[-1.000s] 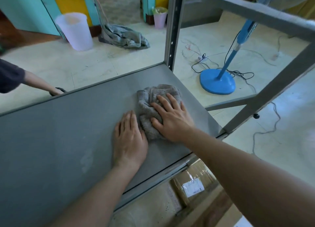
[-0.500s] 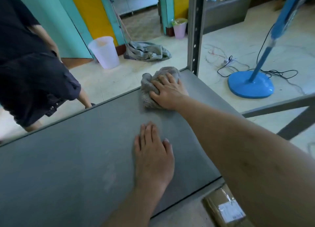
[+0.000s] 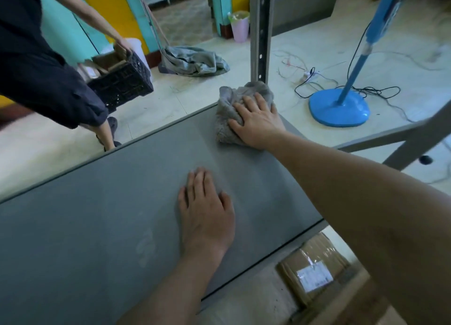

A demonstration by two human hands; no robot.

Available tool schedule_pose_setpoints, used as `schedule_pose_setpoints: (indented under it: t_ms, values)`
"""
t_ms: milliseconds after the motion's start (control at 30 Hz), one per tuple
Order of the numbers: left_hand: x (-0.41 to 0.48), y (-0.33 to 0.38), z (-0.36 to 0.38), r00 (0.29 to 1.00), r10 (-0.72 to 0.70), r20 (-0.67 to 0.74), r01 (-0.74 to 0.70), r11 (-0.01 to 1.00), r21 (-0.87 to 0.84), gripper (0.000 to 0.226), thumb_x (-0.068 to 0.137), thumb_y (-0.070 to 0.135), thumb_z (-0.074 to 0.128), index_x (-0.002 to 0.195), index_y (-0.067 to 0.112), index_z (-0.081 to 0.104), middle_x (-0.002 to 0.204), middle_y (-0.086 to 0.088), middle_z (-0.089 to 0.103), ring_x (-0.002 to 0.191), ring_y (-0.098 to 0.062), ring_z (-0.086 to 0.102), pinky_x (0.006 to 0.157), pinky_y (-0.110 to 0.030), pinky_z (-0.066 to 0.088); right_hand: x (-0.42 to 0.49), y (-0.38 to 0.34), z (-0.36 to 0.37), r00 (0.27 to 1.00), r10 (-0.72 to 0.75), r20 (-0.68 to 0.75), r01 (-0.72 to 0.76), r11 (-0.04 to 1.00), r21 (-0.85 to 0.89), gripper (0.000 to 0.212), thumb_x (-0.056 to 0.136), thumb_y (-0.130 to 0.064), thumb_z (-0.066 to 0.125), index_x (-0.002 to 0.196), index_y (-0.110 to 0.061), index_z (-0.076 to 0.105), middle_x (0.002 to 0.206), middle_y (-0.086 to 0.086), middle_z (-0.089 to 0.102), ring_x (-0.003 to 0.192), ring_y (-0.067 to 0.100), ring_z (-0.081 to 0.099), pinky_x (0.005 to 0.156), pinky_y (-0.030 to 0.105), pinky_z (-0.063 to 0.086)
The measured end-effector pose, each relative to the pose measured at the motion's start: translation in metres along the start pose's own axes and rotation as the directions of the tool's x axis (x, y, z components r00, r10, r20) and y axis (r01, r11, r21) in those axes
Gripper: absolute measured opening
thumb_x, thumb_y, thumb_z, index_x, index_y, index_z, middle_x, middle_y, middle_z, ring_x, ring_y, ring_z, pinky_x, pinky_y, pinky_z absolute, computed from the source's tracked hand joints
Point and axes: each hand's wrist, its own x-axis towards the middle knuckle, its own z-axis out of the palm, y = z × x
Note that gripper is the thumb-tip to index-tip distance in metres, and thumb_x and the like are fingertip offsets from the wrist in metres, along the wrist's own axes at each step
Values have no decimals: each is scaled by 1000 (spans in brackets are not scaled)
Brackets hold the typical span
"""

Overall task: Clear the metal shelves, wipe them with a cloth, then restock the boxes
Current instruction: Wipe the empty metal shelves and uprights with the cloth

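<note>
– Grey metal shelf board (image 3: 97,239): how does the wiping stand?
– The right hand (image 3: 258,124) lies flat, fingers straight, pressing a crumpled grey cloth (image 3: 229,100) onto the board's far right corner. Just beyond the fingertips the cloth meets the foot of a grey perforated steel upright (image 3: 260,32), and the far edge runs under the cloth.
– Room to the sides?
– Right of the grip the board ends close by. Left of it the surface runs bare a long way. The left hand (image 3: 207,215) rests palm down, fingers straight, holding nothing. It is nearer the wearer than the grip and well apart from the cloth.
– Containers?
– Left of the grip, beyond the far edge, another person in dark clothes (image 3: 36,68) holds a black plastic lattice crate (image 3: 122,81) with brown cardboard pieces in it. Far beyond the grip stands a pink plastic bin (image 3: 240,27) with a yellowish liner. Below the near edge, beside the right forearm, lies a taped brown cardboard box (image 3: 314,259), closed, bearing a white label.
</note>
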Motion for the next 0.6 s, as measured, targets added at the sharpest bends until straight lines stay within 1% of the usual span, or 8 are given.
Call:
schedule_pose_setpoints:
  t_ms: [67,133,167,300,400,467,500,600]
  values:
    - [0,-2,0,1000,-10,-6,10,1000,4,65,96,37,27,153,7,35,163,-7,30,153,-22,19,124,-42,13,-28,7,-4,1000,-9,11,9,1000,5,65,100,-66,25,156,-35,27,170,-4,9,156,23,-5,124,57,5]
    - [-1,1,2,999,1,-34,0,1000,9,66,90,36,29,144,3,47,155,-14,43,148,-29,32,120,-48,24,-69,17,-9,1000,11,24,-11,1000,16,66,100,-66,24,158,-34,25,170,-6,6,156,21,-8,124,57,3]
    - [-1,0,3,999,-1,-47,2,1000,10,65,89,34,32,141,1,50,152,-16,46,146,-31,35,118,-49,26,-90,19,-11,1000,19,25,-19,1000,20,66,100,-66,23,158,-34,23,170,-6,5,156,21,-9,125,56,1]
    - [1,-1,4,999,-1,-40,1,1000,-5,65,87,32,36,141,0,50,153,-17,45,147,-32,34,120,-48,22,-180,33,-14,998,44,-48,-47,996,-70,65,101,-65,17,158,-35,25,170,-3,11,157,23,-6,125,53,-4]
    - [2,-1,5,1000,-4,-29,4,1000,1,60,91,29,40,143,1,48,155,-17,41,148,-31,30,121,-47,20,-228,52,-20,999,38,-20,-40,990,-132,65,101,-65,15,158,-36,26,170,-5,13,157,20,-5,126,49,-7]
    - [1,-2,5,999,8,-50,-9,1000,-7,57,92,27,43,142,0,49,154,-18,42,147,-33,31,121,-48,21,-243,58,-22,999,41,-17,-43,991,-126,65,101,-65,14,158,-36,26,170,-8,12,157,17,-7,126,46,-9]
    - [1,-2,6,998,18,-67,-19,1000,-18,60,90,29,40,142,0,50,154,-18,43,147,-33,33,120,-47,21,-245,59,-21,998,60,-25,-62,992,-112,66,100,-65,15,158,-36,27,169,-8,12,157,16,-7,126,45,-8]
    - [2,-5,7,996,24,-84,-28,998,-51,63,88,31,36,141,0,50,153,-17,43,146,-32,33,120,-46,21,-241,50,-17,991,110,-71,-115,990,-77,66,98,-64,18,156,-36,32,168,-9,17,157,16,-3,126,48,-2]
